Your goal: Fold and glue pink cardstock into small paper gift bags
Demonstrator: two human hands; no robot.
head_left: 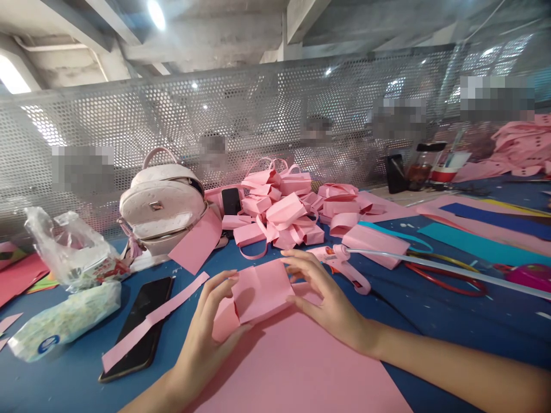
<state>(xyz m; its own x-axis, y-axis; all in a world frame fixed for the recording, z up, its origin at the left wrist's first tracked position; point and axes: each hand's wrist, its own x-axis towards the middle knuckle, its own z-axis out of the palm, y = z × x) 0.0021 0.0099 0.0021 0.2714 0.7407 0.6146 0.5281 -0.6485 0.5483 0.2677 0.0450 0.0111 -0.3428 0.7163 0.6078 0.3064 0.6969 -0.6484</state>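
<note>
Held piece: a folded pink paper piece (pixel 264 289) is held above a pink sheet (pixel 305 367), toward the near edge of the blue tabletop (pixel 64 381).
Left hand (pixel 210 324): the piece's left end is grasped between thumb and fingers.
Right hand (pixel 329 304): the right end is grasped with curved fingers.
Done: folds are formed in the held piece; many folded pieces are gathered in a heap (pixel 286 211) toward the far edge, some with looped handles.
Left: no handle is seen on the held piece, so it is judged unfinished.
Set down: a glue gun (pixel 342 268) is placed right of the piece; a pink strip (pixel 157 314) is laid across a phone (pixel 140 330).
</note>
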